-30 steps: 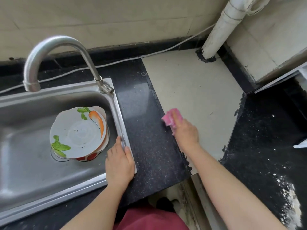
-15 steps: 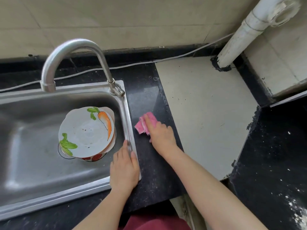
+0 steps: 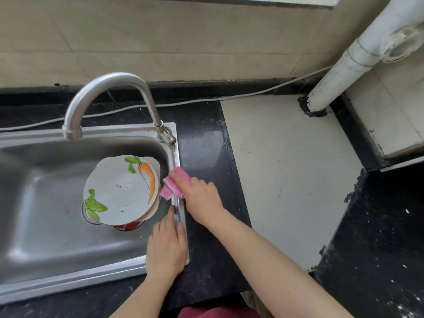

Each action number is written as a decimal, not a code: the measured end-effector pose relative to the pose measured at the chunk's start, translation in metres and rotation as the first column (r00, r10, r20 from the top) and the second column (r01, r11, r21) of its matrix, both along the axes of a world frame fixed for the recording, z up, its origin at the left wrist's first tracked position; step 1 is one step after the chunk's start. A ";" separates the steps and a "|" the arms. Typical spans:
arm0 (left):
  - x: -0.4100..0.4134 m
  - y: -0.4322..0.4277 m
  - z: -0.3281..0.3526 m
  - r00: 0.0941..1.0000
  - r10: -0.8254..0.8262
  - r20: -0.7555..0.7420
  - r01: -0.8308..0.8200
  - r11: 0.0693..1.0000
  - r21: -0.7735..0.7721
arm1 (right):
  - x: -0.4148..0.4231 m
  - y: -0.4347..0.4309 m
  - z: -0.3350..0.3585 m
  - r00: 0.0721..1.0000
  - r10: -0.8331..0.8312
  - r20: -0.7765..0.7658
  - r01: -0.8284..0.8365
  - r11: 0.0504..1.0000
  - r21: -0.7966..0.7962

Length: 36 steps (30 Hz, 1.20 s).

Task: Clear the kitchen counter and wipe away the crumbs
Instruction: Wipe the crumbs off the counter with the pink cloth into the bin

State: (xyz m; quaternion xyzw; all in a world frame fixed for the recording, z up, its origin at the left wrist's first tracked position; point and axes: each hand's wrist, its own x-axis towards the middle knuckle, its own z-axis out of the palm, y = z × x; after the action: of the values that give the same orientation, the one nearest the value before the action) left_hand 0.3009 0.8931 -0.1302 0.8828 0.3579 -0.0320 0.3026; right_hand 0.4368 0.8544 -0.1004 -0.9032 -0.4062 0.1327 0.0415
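Pressing down on a folded pink cleaning cloth, the right hand has its fingers laid flat over the top of it, not curled around it. The cloth now sits right on the shiny metal rim of the steel sink, with its left edge hanging a little over the bowl. A second ago that cloth was far off to the right, where the black speckled stone counter meets the pale cream tile patch — then it slid left across the black stone, and now it has reached the rim.

The left hand lies flat and open on the same rim, just below the cloth, holding nothing. It has not moved; it stayed in that spot the whole time.

Just left of the cloth, inside the sink, is a white plate painted with an orange carrot and green leaves. It rests on top of a bowl with red marks, the same as before. Above the cloth, the curved silver tap stands on the sink's back corner.

Far off to the right of the wiping hand, white crumbs dot the other black counter.
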 end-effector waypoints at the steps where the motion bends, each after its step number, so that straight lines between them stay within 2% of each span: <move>1: 0.001 0.000 0.000 1.000 0.001 0.002 -0.001 1.000 0.001 | 0.002 0.008 -0.003 0.999 0.043 0.000 -0.043 0.999 0.002; 3: 0.002 0.002 -0.002 1.000 0.012 0.004 -0.012 1.000 0.004 | 0.022 0.012 -0.008 1.000 0.028 -0.004 -0.028 0.999 -0.035; 5: 0.001 0.002 -0.003 1.000 0.020 0.003 -0.020 1.000 0.009 | 0.056 0.004 -0.009 0.996 -0.086 0.039 0.090 0.989 -0.119; 8: -0.001 0.002 -0.004 1.000 0.017 0.007 -0.017 1.000 0.001 | 0.107 -0.023 0.000 0.953 -0.279 0.119 0.300 0.924 -0.237; 11: 0.000 0.003 -0.003 1.000 0.018 0.005 -0.018 1.000 -0.002 | 0.129 -0.043 0.017 0.886 -0.433 0.168 0.460 0.864 -0.203; 14: 0.001 0.003 -0.001 1.000 0.011 -0.005 -0.011 1.000 -0.007 | 0.108 -0.033 0.021 0.920 -0.377 0.108 0.387 0.917 -0.097; 17: 0.001 0.002 0.001 1.000 0.019 -0.008 -0.019 1.000 -0.009 | 0.050 -0.018 0.003 0.997 -0.073 0.031 0.076 0.990 -0.119; 19: 0.001 0.002 0.002 1.000 0.022 -0.006 -0.022 1.000 -0.007 | 0.032 -0.022 -0.008 0.996 0.071 0.044 -0.064 0.988 -0.139; 21: 0.002 0.002 0.003 1.000 0.021 -0.007 -0.021 1.000 -0.008 | 0.049 -0.040 -0.011 0.998 -0.005 0.060 0.015 0.984 -0.179; 24: 0.001 0.002 0.002 1.000 0.020 -0.018 -0.020 1.000 -0.011 | 0.086 -0.074 -0.007 0.962 -0.272 0.028 0.273 0.951 -0.148; 27: 0.000 0.002 0.002 1.000 0.011 -0.029 -0.012 1.000 -0.015 | 0.117 -0.105 0.000 0.845 -0.533 -0.033 0.521 0.836 -0.172; 29: 0.000 0.002 0.002 1.000 0.018 -0.014 -0.018 0.999 -0.039 | 0.133 -0.117 0.012 0.785 -0.619 -0.022 0.598 0.767 -0.232; 31: 0.005 0.003 0.003 0.997 0.068 0.044 -0.064 0.994 -0.084 | 0.142 -0.114 0.023 0.760 -0.649 -0.035 0.639 0.756 -0.144; 33: 0.022 0.007 0.007 0.985 0.139 0.099 -0.128 0.986 -0.103 | 0.137 -0.093 0.034 0.801 -0.593 -0.086 0.595 0.803 0.002; 36: 0.066 0.021 0.008 0.963 0.233 0.137 -0.221 0.971 -0.093 | 0.114 -0.040 0.031 0.941 -0.327 -0.085 0.332 0.941 0.062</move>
State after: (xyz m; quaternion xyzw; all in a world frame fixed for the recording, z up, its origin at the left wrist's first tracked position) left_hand 0.3670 0.9137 -0.1218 0.8235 0.4321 0.0542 0.3636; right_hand 0.5507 0.8148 -0.0698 -0.9507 -0.2523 0.1415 0.1117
